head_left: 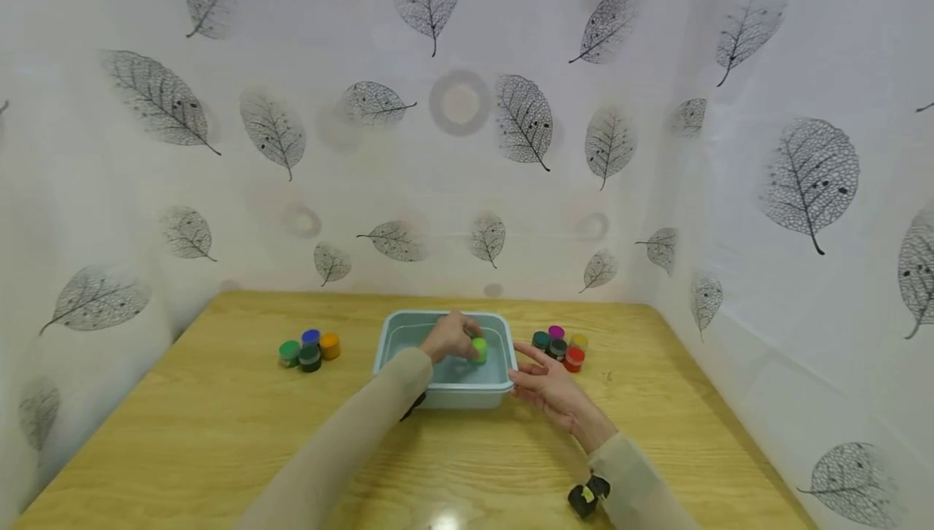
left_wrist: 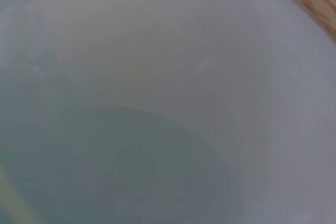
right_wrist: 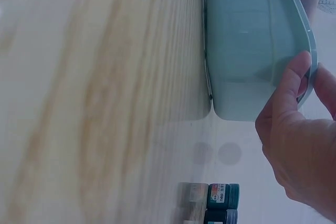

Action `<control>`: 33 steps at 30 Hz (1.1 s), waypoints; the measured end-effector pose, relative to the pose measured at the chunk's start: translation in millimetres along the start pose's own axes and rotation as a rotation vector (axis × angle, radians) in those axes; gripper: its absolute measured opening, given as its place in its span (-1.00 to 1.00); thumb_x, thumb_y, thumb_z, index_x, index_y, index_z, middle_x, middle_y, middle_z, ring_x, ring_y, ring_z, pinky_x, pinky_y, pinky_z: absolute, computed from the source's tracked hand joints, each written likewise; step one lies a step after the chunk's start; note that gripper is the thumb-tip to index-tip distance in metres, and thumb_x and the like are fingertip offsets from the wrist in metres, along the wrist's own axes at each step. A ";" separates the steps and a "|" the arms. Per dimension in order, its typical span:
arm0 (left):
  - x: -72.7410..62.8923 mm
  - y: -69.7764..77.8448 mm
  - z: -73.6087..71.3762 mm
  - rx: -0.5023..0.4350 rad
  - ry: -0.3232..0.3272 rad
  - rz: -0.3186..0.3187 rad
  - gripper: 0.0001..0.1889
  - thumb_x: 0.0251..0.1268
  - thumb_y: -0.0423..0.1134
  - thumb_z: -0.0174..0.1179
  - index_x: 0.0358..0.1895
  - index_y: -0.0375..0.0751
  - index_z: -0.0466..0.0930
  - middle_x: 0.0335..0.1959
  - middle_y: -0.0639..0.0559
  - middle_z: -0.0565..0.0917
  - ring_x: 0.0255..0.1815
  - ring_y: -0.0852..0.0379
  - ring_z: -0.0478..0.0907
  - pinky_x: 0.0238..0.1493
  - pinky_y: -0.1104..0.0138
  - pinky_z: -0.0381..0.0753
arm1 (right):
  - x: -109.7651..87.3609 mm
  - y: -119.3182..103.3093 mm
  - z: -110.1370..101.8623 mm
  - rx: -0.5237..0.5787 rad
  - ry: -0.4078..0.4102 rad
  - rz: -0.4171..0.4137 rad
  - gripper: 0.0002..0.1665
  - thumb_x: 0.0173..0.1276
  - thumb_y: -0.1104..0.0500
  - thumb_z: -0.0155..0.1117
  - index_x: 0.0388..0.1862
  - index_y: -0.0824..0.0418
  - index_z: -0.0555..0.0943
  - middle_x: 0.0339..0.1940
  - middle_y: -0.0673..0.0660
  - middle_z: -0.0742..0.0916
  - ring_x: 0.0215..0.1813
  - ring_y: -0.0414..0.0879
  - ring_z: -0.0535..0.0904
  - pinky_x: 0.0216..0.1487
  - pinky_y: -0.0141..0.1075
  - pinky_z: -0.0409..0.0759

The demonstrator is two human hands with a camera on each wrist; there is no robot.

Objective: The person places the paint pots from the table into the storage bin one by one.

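A pale blue-green plastic tub (head_left: 456, 399) stands on the wooden table. My left hand (head_left: 451, 337) reaches down into it, fingers curled at a small paint jar with a lime-green lid (head_left: 479, 349); the jar's far side is partly covered by the fingers. At the tub's right side, my right hand (head_left: 552, 395) holds the rim, with thumb and a finger on either side of its edge in the right wrist view. The left wrist view is filled by the blurred tub wall (left_wrist: 210, 77); neither the left hand nor the jar shows there.
Left of the tub stands a cluster of small paint jars with green, blue, dark and orange (head_left: 330, 345) lids. Another cluster, with teal (head_left: 541, 339), magenta, black, yellow and red (head_left: 574, 359) lids, is just beyond my right hand. A leaf-patterned curtain (head_left: 467, 190) hangs behind the table (head_left: 219, 433).
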State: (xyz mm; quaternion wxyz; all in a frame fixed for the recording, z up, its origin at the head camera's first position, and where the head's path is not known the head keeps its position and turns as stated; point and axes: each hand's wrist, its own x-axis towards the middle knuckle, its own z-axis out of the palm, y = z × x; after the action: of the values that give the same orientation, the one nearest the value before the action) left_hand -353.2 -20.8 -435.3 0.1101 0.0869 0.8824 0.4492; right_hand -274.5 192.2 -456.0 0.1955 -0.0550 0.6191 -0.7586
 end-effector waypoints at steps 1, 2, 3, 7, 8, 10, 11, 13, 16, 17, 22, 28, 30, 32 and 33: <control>-0.4 0.1 0.6 -0.002 0.000 0.000 -0.56 -0.17 -0.51 0.49 -0.07 -0.29 0.71 -0.13 -0.11 0.69 -0.20 0.04 0.59 -0.13 0.28 0.69 | 0.0 -0.2 -0.3 0.001 -0.001 0.000 -0.19 0.41 0.30 0.23 0.56 0.17 0.13 0.06 0.16 0.63 -0.11 -0.14 0.69 -0.05 -0.35 0.71; -0.9 0.2 1.0 -0.005 -0.002 0.002 -0.56 -0.17 -0.52 0.48 -0.07 -0.30 0.71 -0.14 -0.11 0.68 -0.23 0.04 0.59 -0.14 0.27 0.69 | -0.2 -0.3 -0.7 0.001 -0.005 0.001 -0.19 0.41 0.30 0.22 0.56 0.17 0.13 0.06 0.16 0.63 -0.11 -0.14 0.69 -0.04 -0.35 0.71; -1.9 0.6 1.2 -0.012 -0.004 0.002 -0.56 -0.16 -0.52 0.47 -0.06 -0.31 0.70 -0.16 -0.12 0.68 -0.26 0.04 0.60 -0.17 0.27 0.70 | -0.4 -0.4 -0.9 0.000 -0.009 0.001 -0.19 0.42 0.30 0.22 0.56 0.17 0.12 0.06 0.16 0.63 -0.12 -0.15 0.69 -0.04 -0.35 0.70; -7.0 2.6 2.3 -0.042 -0.017 -0.011 -0.52 -0.13 -0.55 0.43 0.01 -0.37 0.66 -0.20 -0.16 0.69 -0.43 0.09 0.60 -0.32 0.32 0.71 | -1.7 -0.5 -1.5 -0.013 -0.020 0.003 -0.18 0.43 0.29 0.21 0.57 0.17 0.09 0.05 0.16 0.62 -0.13 -0.16 0.69 -0.04 -0.36 0.70; -8.3 3.2 2.3 -0.046 -0.016 -0.016 -0.52 -0.12 -0.55 0.43 0.01 -0.37 0.65 -0.20 -0.17 0.69 -0.46 0.11 0.59 -0.36 0.34 0.71 | -1.9 -0.4 -1.5 -0.013 -0.021 0.004 -0.18 0.43 0.29 0.21 0.57 0.17 0.09 0.05 0.16 0.62 -0.13 -0.16 0.69 -0.04 -0.37 0.70; -10.0 4.0 2.3 -0.059 -0.007 -0.024 -0.52 -0.12 -0.54 0.44 0.02 -0.39 0.65 -0.19 -0.19 0.69 -0.49 0.14 0.59 -0.40 0.39 0.69 | -2.2 -0.3 -1.6 -0.014 -0.021 0.004 -0.17 0.43 0.29 0.21 0.57 0.17 0.08 0.04 0.15 0.62 -0.14 -0.16 0.68 -0.04 -0.37 0.70; -10.4 4.2 2.4 -0.068 -0.003 -0.030 -0.52 -0.11 -0.53 0.44 0.02 -0.39 0.65 -0.18 -0.20 0.69 -0.48 0.15 0.59 -0.40 0.40 0.69 | -2.3 -0.3 -1.6 -0.013 -0.020 0.004 -0.17 0.43 0.29 0.21 0.57 0.16 0.08 0.03 0.15 0.61 -0.14 -0.16 0.68 -0.05 -0.37 0.70; -10.4 4.1 2.4 -0.079 0.006 -0.034 -0.54 -0.10 -0.53 0.44 0.00 -0.39 0.65 -0.14 -0.22 0.69 -0.45 0.14 0.63 -0.38 0.40 0.70 | -2.3 -0.4 -1.4 -0.009 -0.018 0.004 -0.18 0.43 0.29 0.21 0.57 0.16 0.09 0.03 0.15 0.61 -0.15 -0.16 0.68 -0.05 -0.37 0.70; -8.4 2.6 2.3 -0.103 0.011 -0.048 -0.58 -0.09 -0.51 0.45 -0.03 -0.38 0.67 -0.11 -0.23 0.69 -0.39 0.07 0.70 -0.32 0.37 0.73 | -2.3 -0.6 -1.2 -0.008 -0.017 0.003 -0.18 0.42 0.30 0.21 0.57 0.16 0.10 0.02 0.15 0.61 -0.15 -0.16 0.68 -0.05 -0.37 0.70; -7.3 1.8 2.1 -0.109 0.010 -0.053 -0.59 -0.09 -0.51 0.45 -0.05 -0.37 0.68 -0.11 -0.22 0.69 -0.36 0.06 0.71 -0.30 0.36 0.73 | -2.3 -0.7 -1.1 -0.009 -0.016 0.003 -0.18 0.42 0.30 0.21 0.57 0.16 0.10 0.02 0.15 0.61 -0.15 -0.16 0.68 -0.05 -0.37 0.70; -1.7 -0.8 0.7 -0.114 0.008 -0.057 -0.64 -0.14 -0.50 0.47 -0.14 -0.33 0.71 -0.21 -0.16 0.71 -0.39 0.08 0.69 -0.32 0.36 0.72 | -2.3 -0.9 -0.6 -0.008 -0.016 0.002 -0.18 0.42 0.30 0.21 0.57 0.16 0.09 0.04 0.17 0.61 -0.13 -0.16 0.68 -0.03 -0.35 0.70; 1.2 -0.4 0.7 -0.105 0.025 -0.073 -0.69 -0.09 -0.49 0.45 -0.17 -0.28 0.73 -0.22 -0.11 0.74 -0.37 0.09 0.70 -0.26 0.36 0.72 | -1.7 -0.8 -0.5 -0.012 -0.015 0.003 -0.18 0.43 0.30 0.21 0.57 0.17 0.09 0.03 0.16 0.60 -0.15 -0.17 0.68 -0.03 -0.35 0.70; 1.9 -0.8 0.9 -0.097 0.031 -0.076 -0.68 -0.08 -0.48 0.44 -0.15 -0.26 0.73 -0.16 -0.11 0.74 -0.31 0.08 0.69 -0.19 0.34 0.71 | -1.6 -0.7 -0.4 -0.013 -0.012 0.004 -0.18 0.42 0.30 0.21 0.57 0.17 0.09 0.04 0.17 0.60 -0.15 -0.17 0.68 -0.03 -0.35 0.70; 1.8 -1.3 0.8 -0.086 0.038 -0.063 -0.66 -0.08 -0.48 0.44 -0.12 -0.27 0.72 -0.13 -0.11 0.73 -0.28 0.08 0.67 -0.17 0.33 0.70 | -1.2 -0.6 -0.2 -0.013 -0.010 0.005 -0.18 0.42 0.30 0.22 0.56 0.16 0.10 0.05 0.19 0.60 -0.15 -0.16 0.68 -0.03 -0.35 0.70; 1.4 -1.5 0.4 -0.092 0.037 -0.056 -0.64 -0.08 -0.48 0.44 -0.10 -0.28 0.71 -0.11 -0.11 0.72 -0.26 0.07 0.66 -0.17 0.33 0.70 | -1.0 -0.5 0.0 -0.011 -0.009 0.007 -0.18 0.42 0.30 0.22 0.56 0.16 0.10 0.06 0.19 0.60 -0.15 -0.16 0.68 -0.02 -0.35 0.70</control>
State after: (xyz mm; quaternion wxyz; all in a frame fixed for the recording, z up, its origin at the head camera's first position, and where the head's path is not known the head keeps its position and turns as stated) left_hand -354.5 -21.0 -436.9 0.1099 0.0488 0.8649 0.4874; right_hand -273.7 192.7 -455.3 0.2007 -0.0576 0.6225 -0.7543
